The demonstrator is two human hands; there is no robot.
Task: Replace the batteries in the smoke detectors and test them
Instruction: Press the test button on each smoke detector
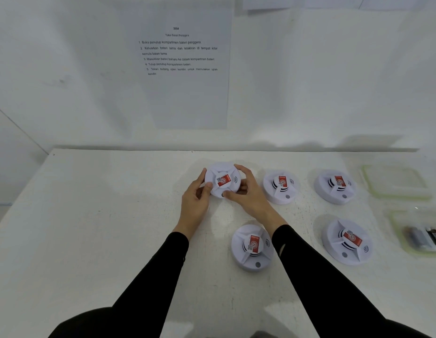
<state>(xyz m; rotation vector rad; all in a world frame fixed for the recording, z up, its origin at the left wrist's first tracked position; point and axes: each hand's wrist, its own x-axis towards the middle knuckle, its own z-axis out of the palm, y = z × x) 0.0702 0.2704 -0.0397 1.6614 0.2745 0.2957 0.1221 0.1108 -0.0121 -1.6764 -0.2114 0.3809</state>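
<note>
Table [102, 228] left lies open; detectors [280, 186] and containers [395, 181] crowd right.

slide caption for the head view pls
Both hands grip one smoke detector; four more detectors wait on the table.

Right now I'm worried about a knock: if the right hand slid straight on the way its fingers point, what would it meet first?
The right hand points up-left and already grips the held smoke detector, so that comes first. Beyond it lie the left hand and bare table.

A staged test or training station, not a home. A bare white tabletop [102, 228] stands against a plain white wall [334, 81], where a printed instruction sheet [185, 69] lists numbered steps above identical smoke detectors [280, 186] set in rows.
</note>
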